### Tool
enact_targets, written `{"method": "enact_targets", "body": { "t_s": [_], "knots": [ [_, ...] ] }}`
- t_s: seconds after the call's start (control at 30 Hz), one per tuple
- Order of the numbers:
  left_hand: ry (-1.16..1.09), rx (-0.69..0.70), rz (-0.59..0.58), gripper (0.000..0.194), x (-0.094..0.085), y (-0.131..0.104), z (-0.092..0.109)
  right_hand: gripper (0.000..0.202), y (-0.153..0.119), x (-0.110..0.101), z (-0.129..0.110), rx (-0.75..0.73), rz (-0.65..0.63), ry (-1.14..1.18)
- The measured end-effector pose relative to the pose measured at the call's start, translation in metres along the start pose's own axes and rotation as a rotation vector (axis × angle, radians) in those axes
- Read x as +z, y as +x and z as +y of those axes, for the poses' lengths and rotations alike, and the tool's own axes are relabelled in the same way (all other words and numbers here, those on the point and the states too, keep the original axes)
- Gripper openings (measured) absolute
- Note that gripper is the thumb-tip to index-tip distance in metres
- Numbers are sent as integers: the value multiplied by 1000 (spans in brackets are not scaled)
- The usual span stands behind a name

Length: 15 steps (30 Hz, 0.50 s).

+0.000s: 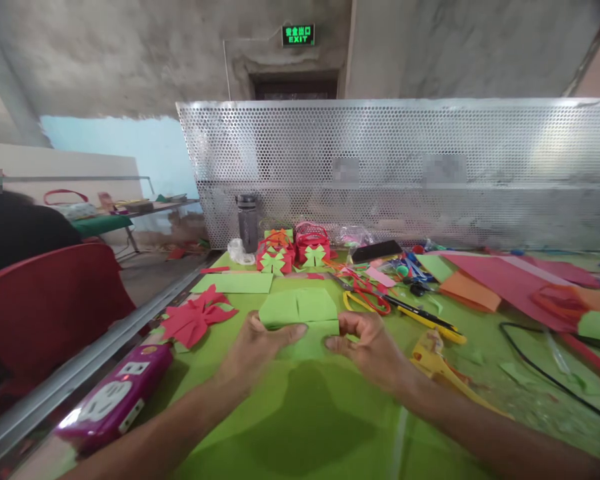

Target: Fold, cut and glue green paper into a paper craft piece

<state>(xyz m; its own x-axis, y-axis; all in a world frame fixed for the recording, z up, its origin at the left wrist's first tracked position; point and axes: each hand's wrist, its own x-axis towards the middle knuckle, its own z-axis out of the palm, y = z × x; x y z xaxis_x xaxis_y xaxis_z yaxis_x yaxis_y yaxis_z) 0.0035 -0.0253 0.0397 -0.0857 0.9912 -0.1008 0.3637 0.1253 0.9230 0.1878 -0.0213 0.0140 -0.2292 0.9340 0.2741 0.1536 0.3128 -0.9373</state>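
While a purple power strip [120,400] lies at the lower left of the frame, red paper cut-outs [197,320] sit above it, left of centre. Next comes the left hand [263,340], its thumb flat on the front of a folded light-green paper sheet [300,307] and its fingers gripping the left edge. This sheet is at the centre of the frame, above the green tabletop [220,433]. It should handle as very light and springy, stiffest along its fold, and easily creased by a hard squeeze; opposite side edges, close to the fold, look the best hold. The right hand [370,343] pinches the right edge between thumb and curled forefinger. Right of centre lie a yellow-and-black utility knife [433,321] and, lower, a yellow glue gun [433,353].
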Motion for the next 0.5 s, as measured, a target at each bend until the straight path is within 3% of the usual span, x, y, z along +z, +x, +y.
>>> {"method": "enact_targets", "body": {
  "t_s": [0.13,0.23,0.33,0.5],
  "knots": [
    [-162,115,-202,36,9,-1,-1,13,-1,3,-1,-30,-64,7],
    [-211,208,-299,25,16,0,-6,12,-4,5,-5,-82,-85,-124],
    [-225,256,-304,21,18,1,-10,16,-7,6,-11,-155,-42,-365],
    [-256,266,-291,22,14,3,-7,15,-5,0,-17,-226,7,-563]
  ]
}}
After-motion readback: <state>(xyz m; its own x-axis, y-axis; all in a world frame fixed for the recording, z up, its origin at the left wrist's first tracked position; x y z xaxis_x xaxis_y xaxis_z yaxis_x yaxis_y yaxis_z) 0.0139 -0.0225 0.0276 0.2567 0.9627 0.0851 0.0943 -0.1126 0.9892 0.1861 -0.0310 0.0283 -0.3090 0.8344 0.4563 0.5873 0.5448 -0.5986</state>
